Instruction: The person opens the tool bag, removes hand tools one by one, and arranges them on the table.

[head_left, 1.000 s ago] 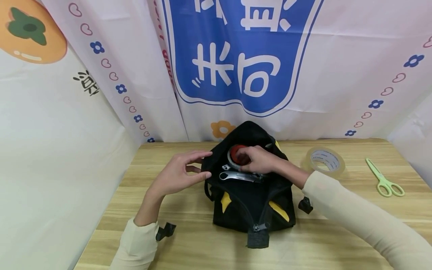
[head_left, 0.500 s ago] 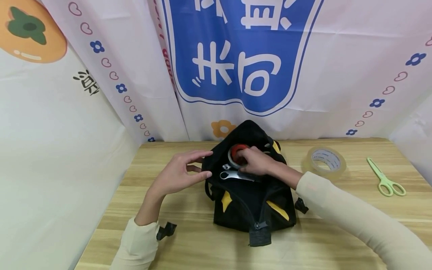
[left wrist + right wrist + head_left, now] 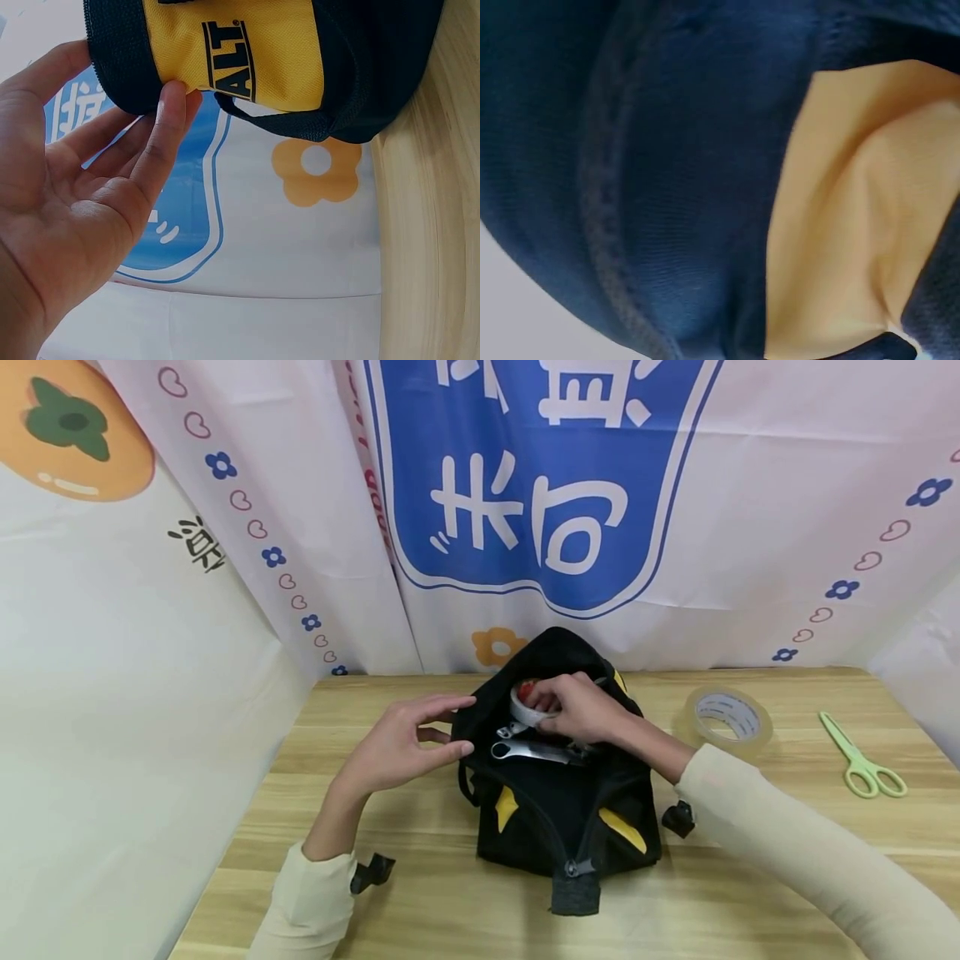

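One printed cloth [image 3: 322,485] hangs behind a wood-grained desk [image 3: 420,877], and on the desk sits a black bag [image 3: 517,852] with yellow patches, its mouth gaping towards me. My left grip [image 3: 397,743] is at the bag's left edge, thumb and fingers spread well apart, touching the fabric without curling round anything. My right grip [image 3: 585,706] reaches into the mouth from the right.

On the desk, right of the bag and well apart from my fingers, lie a ring of clear tape [image 3: 738,714] and green scissors [image 3: 853,758]. Inside the bag a shiny wrench [image 3: 536,752] lies roughly side to side, ring end to the left, other end hard to make out by my right wrist.

Just beyond the wrench is the red and white roll [image 3: 528,715], directly left of my right palm. That grip is the nearer: its fingers curl into the hollow, thumb on the near side, pinching the wall; how firmly, I can't tell. Being round, the roll has no long axis; it sits tilted, whitish outside, red within, partly covered by my fingers. Smallest, a bit of metal [image 3: 512,730] lies between roll and wrench.
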The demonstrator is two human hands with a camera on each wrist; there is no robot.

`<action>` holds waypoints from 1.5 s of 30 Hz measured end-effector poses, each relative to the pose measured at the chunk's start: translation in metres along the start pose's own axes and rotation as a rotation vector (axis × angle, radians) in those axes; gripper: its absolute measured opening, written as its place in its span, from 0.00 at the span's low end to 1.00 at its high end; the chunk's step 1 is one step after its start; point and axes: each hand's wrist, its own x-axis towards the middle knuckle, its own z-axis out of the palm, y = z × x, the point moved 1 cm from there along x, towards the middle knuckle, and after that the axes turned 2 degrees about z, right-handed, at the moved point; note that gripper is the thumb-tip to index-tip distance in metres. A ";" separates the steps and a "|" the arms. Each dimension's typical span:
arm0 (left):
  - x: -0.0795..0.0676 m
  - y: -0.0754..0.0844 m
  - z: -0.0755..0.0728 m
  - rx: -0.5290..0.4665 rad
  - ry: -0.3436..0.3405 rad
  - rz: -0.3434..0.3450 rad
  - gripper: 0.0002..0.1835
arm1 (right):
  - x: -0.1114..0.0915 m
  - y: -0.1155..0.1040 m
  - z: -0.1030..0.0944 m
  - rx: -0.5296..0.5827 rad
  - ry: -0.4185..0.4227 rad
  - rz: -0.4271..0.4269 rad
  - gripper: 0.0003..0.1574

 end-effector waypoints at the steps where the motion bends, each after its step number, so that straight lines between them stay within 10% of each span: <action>1: 0.000 0.000 0.000 -0.002 0.001 0.002 0.31 | -0.001 -0.001 -0.002 -0.001 0.005 -0.002 0.13; 31: -0.002 0.000 0.002 -0.016 -0.002 0.000 0.31 | -0.074 -0.050 -0.070 0.007 0.181 -0.064 0.16; 45: -0.001 0.001 0.002 -0.006 0.000 0.012 0.31 | -0.108 -0.039 -0.102 -0.103 0.289 -0.028 0.17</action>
